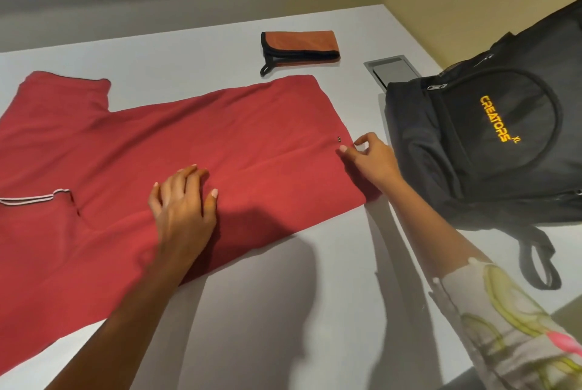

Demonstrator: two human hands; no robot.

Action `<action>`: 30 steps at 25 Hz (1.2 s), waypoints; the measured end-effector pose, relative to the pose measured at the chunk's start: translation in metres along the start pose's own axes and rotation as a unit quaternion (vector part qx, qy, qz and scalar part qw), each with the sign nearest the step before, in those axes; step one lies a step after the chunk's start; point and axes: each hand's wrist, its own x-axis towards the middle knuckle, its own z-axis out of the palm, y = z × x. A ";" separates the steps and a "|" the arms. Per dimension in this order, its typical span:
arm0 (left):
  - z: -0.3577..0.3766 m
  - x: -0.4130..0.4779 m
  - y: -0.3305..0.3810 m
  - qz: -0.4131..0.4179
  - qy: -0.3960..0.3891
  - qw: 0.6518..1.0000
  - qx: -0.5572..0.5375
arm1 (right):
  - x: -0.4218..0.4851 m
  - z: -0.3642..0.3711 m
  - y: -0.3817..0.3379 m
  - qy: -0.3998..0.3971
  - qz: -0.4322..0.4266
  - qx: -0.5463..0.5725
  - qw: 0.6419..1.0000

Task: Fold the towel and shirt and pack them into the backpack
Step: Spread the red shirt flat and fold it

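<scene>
— Your patterned sleeve (516, 333) fills the near right corner. Where is that arm's hand?
— Your right hand (370, 158) is at the right-hand edge of the red shirt (157, 137). Its index fingertip touches the cloth beside a small metal stud (339, 138). The thumb stands up apart from it and the other fingers are loosely bent, with nothing held between them.
— And your left?
— Your left hand (184, 200) lies palm down on the middle of the shirt, fingers straight and close together, thumb spread to the side.
— How does the shirt lie?
— Spread out on the white table (283, 311), with its shirt sleeve (63, 90) toward the far left and its striped collar (31, 199) at the left edge of view.
— The towel?
— Your orange towel (300, 46), trimmed in black, sits folded on the table beyond the shirt, apart from it.
— The backpack?
— Your black backpack (485, 150) with yellow lettering lies just right of your right hand, covering part of a grey plate (392, 70) set in the table.
</scene>
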 end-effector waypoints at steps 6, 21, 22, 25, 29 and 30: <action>0.015 -0.030 -0.006 0.087 -0.128 0.982 0.107 | -0.021 -0.010 0.030 -0.039 0.027 -0.036 0.998; 0.001 -0.045 0.003 0.253 -0.185 0.945 0.091 | -0.048 -0.021 0.019 -0.090 0.086 0.085 0.989; 0.001 -0.049 0.005 0.278 -0.186 0.938 0.094 | -0.049 -0.025 0.020 -0.104 0.100 0.136 0.980; 0.003 -0.059 0.006 0.320 -0.176 0.926 0.100 | -0.052 -0.041 0.025 -0.098 0.125 0.199 0.967; 0.005 -0.066 0.002 0.351 -0.130 0.922 0.098 | -0.064 -0.043 0.027 -0.156 0.121 0.137 0.971; 0.005 -0.067 0.002 0.349 -0.126 0.923 0.096 | -0.066 -0.040 0.026 -0.171 0.119 0.131 0.969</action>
